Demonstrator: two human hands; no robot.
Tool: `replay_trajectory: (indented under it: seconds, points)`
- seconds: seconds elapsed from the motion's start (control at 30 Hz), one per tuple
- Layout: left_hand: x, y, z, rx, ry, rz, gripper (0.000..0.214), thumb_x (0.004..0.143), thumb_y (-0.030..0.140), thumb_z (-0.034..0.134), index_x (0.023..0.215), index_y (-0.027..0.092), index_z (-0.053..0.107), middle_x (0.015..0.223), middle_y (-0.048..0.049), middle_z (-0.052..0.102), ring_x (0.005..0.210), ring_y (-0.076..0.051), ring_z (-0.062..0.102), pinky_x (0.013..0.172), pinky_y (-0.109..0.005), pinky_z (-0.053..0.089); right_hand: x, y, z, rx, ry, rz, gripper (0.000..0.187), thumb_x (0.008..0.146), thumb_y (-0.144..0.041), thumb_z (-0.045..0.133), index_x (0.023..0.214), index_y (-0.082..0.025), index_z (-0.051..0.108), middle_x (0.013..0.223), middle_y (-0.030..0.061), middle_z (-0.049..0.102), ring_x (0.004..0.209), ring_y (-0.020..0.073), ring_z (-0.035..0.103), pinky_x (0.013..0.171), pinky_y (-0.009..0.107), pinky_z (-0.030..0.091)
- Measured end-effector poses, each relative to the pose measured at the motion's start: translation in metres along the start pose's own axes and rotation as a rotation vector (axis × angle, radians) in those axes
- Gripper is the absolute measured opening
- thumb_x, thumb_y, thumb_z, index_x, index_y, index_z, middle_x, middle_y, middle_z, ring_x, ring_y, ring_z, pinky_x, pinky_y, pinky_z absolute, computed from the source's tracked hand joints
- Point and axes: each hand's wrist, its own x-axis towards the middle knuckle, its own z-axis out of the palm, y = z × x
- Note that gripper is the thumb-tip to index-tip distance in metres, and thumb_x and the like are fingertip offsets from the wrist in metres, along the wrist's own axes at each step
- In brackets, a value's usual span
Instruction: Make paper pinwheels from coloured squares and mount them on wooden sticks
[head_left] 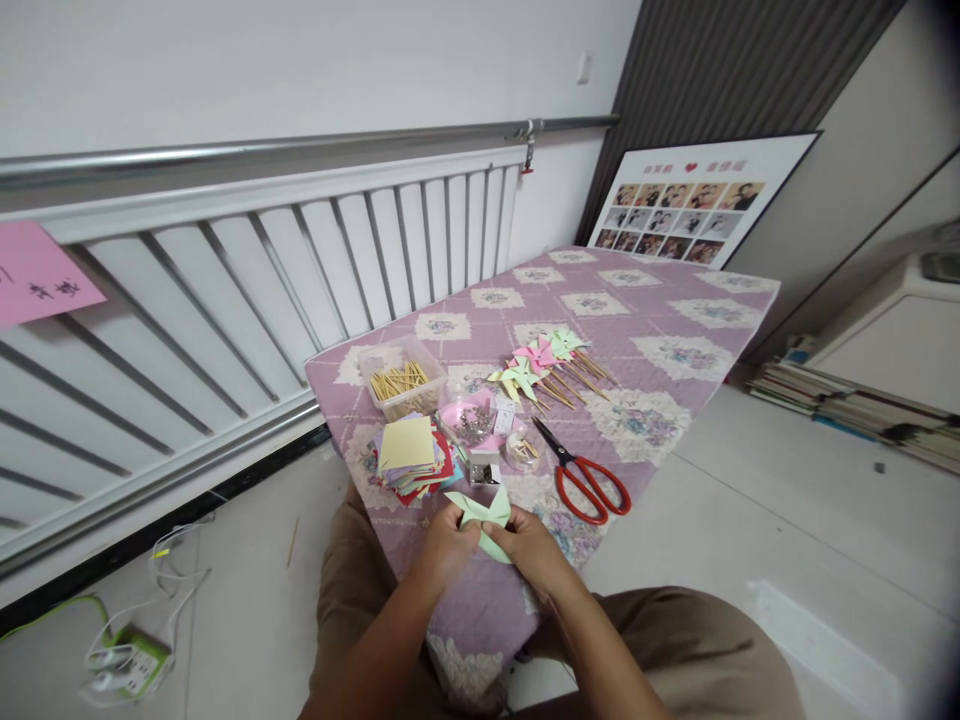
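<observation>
My left hand [448, 545] and my right hand [529, 550] are both closed on a pale green folded paper piece [486, 512], held just above the near edge of a purple quilted table [660, 330]. The paper looks part-folded into a pinwheel shape. Just beyond it lie a stack of coloured paper squares [409, 455] and a small box of pins [484, 473]. Red-handled scissors [589, 478] lie to the right of my hands. Finished paper pinwheels on wooden sticks [544, 365] lie further back.
A clear tub of wooden sticks [401, 385] and a round clear container [466, 418] stand behind the paper stack. A white radiator [300, 260] runs along the left. A framed photo board [697, 200] leans at the back. Books [847, 405] lie on the floor right; a power strip [124, 670] lies left.
</observation>
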Motion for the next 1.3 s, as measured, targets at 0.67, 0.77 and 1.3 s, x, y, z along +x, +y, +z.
replay_trajectory:
  seconds: [0.67, 0.77, 1.3]
  points:
    - [-0.001, -0.004, -0.001, -0.033, -0.045, -0.029, 0.011, 0.076, 0.019, 0.052, 0.079, 0.019, 0.062, 0.058, 0.0028, 0.058, 0.049, -0.011, 0.05, 0.049, -0.021, 0.036, -0.003, -0.01, -0.001, 0.031, -0.033, 0.027, 0.031, 0.062, -0.044, 0.074, 0.072, -0.016, 0.067, 0.063, 0.0001, 0.069, 0.054, 0.0146, 0.056, 0.057, 0.026, 0.04]
    - [0.001, -0.007, -0.001, -0.042, -0.052, -0.044, 0.009, 0.076, 0.019, 0.053, 0.077, 0.018, 0.061, 0.059, 0.0019, 0.059, 0.049, -0.012, 0.051, 0.048, -0.022, 0.036, -0.004, -0.012, 0.0, 0.041, -0.027, 0.025, 0.03, 0.062, -0.044, 0.073, 0.072, -0.016, 0.067, 0.06, -0.0002, 0.068, 0.053, 0.0149, 0.056, 0.058, 0.026, 0.04]
    - [0.004, -0.004, -0.001, -0.106, -0.085, -0.038, 0.014, 0.073, 0.018, 0.055, 0.082, 0.018, 0.065, 0.066, -0.0002, 0.065, 0.051, -0.012, 0.052, 0.051, -0.024, 0.039, 0.004, -0.002, -0.004, -0.054, 0.001, 0.015, 0.023, 0.068, -0.036, 0.068, 0.08, -0.016, 0.068, 0.072, 0.0024, 0.072, 0.059, 0.0172, 0.059, 0.06, 0.028, 0.042]
